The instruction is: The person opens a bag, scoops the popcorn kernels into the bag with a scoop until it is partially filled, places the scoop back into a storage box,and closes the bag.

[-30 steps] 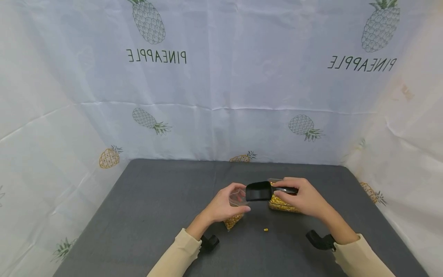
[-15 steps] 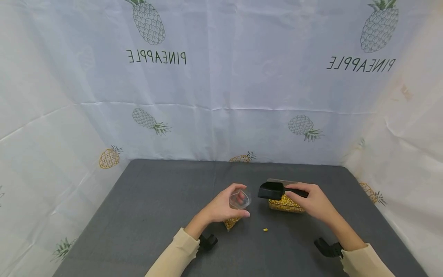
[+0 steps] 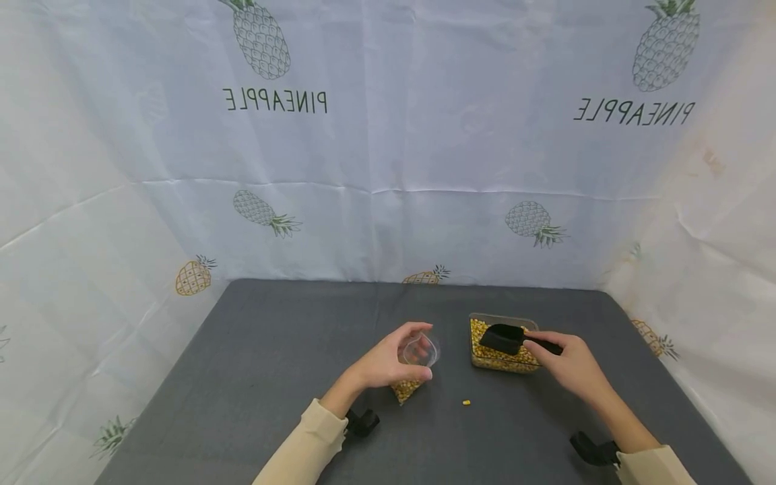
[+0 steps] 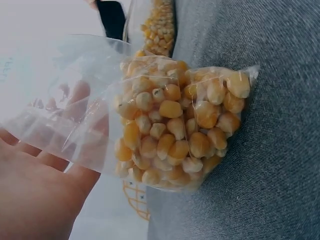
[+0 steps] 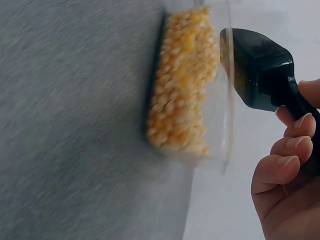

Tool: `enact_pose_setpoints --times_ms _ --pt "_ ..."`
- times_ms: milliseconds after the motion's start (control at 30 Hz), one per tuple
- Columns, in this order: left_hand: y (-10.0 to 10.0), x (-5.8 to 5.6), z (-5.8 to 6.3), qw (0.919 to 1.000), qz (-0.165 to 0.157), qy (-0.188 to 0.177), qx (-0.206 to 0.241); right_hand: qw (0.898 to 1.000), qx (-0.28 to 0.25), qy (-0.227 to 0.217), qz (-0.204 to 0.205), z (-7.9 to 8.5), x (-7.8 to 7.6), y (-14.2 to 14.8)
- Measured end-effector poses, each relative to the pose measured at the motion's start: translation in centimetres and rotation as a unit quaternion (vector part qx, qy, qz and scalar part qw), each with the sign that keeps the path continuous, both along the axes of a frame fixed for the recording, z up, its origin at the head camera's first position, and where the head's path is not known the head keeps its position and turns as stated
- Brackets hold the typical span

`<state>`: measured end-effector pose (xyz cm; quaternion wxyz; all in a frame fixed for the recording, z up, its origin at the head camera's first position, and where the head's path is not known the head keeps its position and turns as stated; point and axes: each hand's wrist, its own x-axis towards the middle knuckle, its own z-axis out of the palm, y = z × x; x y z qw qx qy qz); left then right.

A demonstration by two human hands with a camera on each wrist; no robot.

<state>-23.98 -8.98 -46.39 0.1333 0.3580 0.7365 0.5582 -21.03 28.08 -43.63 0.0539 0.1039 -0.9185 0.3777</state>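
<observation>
A clear plastic bag (image 4: pixel 90 120) stands on the table with its mouth spread wide, its lower part full of corn kernels (image 4: pixel 170 125). My left hand (image 3: pixel 391 360) holds the bag around its upper part, fingers and thumb curved about the mouth. My right hand (image 3: pixel 570 364) grips the handle of a black scoop (image 3: pixel 502 338). The scoop is over a clear rectangular container (image 3: pixel 506 366) of corn kernels. In the right wrist view the scoop's blade (image 5: pixel 260 67) is at the container's rim, above the kernels (image 5: pixel 180 85).
One loose kernel (image 3: pixel 466 403) lies on the grey table (image 3: pixel 291 350) in front of the bag and container. White cloth (image 3: pixel 388 135) printed with pineapples hangs behind and at both sides. Black straps with mounts (image 3: pixel 364 423) sit at both wrists.
My right hand has moved right and toward me, carrying the scoop from beside the bag's mouth to over the container. The left hand stays nearly still with the bag.
</observation>
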Motion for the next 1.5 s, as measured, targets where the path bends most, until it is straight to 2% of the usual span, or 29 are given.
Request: enact_pose_setpoints --times_ms 133,300,433,567,700,900,1167,1300,1500 --pt "0.2 0.0 -0.2 0.9992 -0.007 -0.002 0.039 1.000 0.009 -0.006 -0.009 -0.6 0.2 0.9" --pt "0.2 -0.1 -0.3 0.9947 0.002 -0.037 0.096 1.000 0.029 -0.004 -0.011 -1.2 0.4 1.7" --pt "0.0 -0.4 -0.4 0.9912 0.028 -0.069 0.110 0.999 0.046 -0.007 -0.012 -1.5 0.5 2.1" --pt "0.2 -0.5 -0.3 0.9891 0.049 -0.088 0.107 0.997 0.072 0.009 -0.013 -1.7 0.7 2.2" --pt "0.4 -0.6 -0.3 0.9888 0.057 -0.086 0.107 0.995 0.098 0.031 -0.006 -1.8 0.8 2.4" --pt "0.6 -0.7 -0.3 0.9893 0.070 -0.078 0.101 0.993 0.112 0.035 0.002 -1.7 1.1 2.3" --pt "0.6 -0.7 -0.3 0.9898 0.070 -0.068 0.103 0.988 0.140 0.065 -0.013 -0.7 1.7 1.7" --pt "0.7 -0.6 -0.2 0.9893 0.082 -0.061 0.104 0.988 0.126 0.091 -0.011 -0.1 2.0 1.3" --pt "0.9 -0.4 0.1 0.9902 0.109 -0.028 0.083 0.988 0.096 0.118 0.019 0.3 2.4 -0.1"
